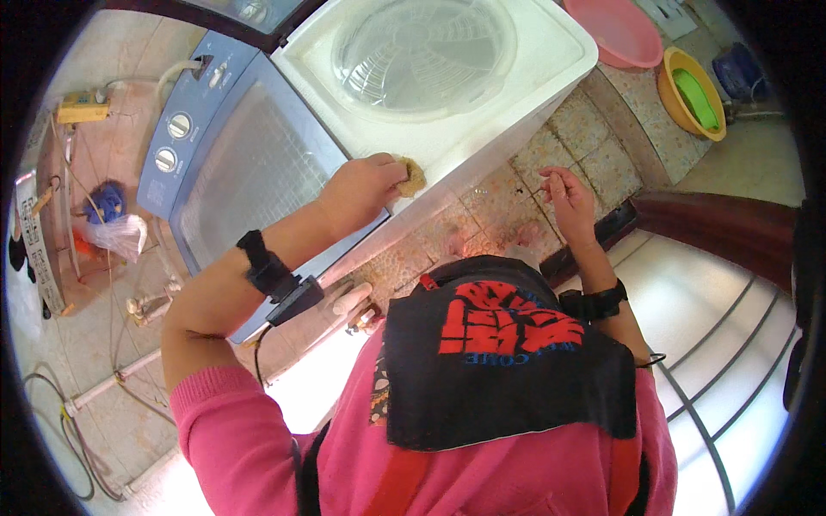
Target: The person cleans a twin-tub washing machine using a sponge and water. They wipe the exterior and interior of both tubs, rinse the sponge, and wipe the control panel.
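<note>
My left hand (361,187) grips a tan scouring pad (410,177). The pad rests on the front edge of a washing machine's white top (445,138), beside the blue frame of the raised or folded-over left part. An oval translucent panel (419,55) with a fan-like pattern lies in the white top. Left of it are a translucent blue-framed panel (258,155) and a blue control panel (187,122) with white knobs. My right hand (568,203) hangs over the tiled floor to the right of the machine, its fingers loosely curled and nothing visible in it.
At the upper right sit a pink basin (616,29) and a yellow basin (681,90) holding something bright green. A dark red door frame (716,226) borders the right side. Along the left wall are pipes (116,380), a yellow power socket (82,108) and a plastic bag (122,235).
</note>
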The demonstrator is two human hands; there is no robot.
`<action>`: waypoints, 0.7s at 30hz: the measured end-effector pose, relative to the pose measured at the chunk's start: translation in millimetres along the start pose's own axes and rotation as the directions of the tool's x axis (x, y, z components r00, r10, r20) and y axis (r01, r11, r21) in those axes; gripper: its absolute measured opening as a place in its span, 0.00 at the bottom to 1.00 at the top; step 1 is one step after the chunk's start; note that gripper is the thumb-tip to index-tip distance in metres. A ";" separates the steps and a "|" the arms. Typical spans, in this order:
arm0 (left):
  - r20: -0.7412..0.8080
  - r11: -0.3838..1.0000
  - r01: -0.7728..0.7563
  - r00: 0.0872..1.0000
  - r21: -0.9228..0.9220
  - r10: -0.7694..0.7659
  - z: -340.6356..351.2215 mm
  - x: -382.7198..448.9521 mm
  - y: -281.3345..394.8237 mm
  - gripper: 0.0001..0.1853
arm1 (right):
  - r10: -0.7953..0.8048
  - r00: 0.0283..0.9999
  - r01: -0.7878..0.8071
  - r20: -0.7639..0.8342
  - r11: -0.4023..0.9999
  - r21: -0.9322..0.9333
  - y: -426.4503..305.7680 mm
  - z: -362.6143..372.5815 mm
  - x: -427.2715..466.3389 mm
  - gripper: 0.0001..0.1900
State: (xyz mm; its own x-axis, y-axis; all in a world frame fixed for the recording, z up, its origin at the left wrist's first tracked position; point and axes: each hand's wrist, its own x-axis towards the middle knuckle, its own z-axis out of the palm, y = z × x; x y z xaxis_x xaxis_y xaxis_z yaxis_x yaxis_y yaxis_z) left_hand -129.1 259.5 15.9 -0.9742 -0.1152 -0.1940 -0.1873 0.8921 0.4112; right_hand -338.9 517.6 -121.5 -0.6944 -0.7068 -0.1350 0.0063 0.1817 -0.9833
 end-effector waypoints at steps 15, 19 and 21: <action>0.129 0.991 -0.084 0.989 0.103 0.071 -7.7 18.3 2.3 0.04 | 0.064 0.989 -0.064 -0.132 0.998 0.002 20.5 -29.0 -16.8 0.12; 0.006 0.959 -0.175 0.984 0.221 0.178 6.2 30.9 0.0 0.05 | 0.078 0.988 -0.076 -0.135 0.997 0.020 37.4 -36.4 -24.8 0.12; -0.115 0.935 -0.220 0.959 0.280 0.260 13.3 67.1 8.5 0.05 | 0.102 0.984 -0.103 -0.145 0.995 0.003 44.1 -37.2 -28.0 0.11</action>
State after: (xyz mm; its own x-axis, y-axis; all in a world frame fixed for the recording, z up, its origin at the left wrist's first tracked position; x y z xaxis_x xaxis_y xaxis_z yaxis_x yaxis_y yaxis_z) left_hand -194.4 265.2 -5.4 -0.9972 0.0711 0.0233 0.0741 0.9814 0.1773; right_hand -345.9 570.9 -156.6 -0.7874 -0.5775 -0.2154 0.0798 0.2510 -0.9647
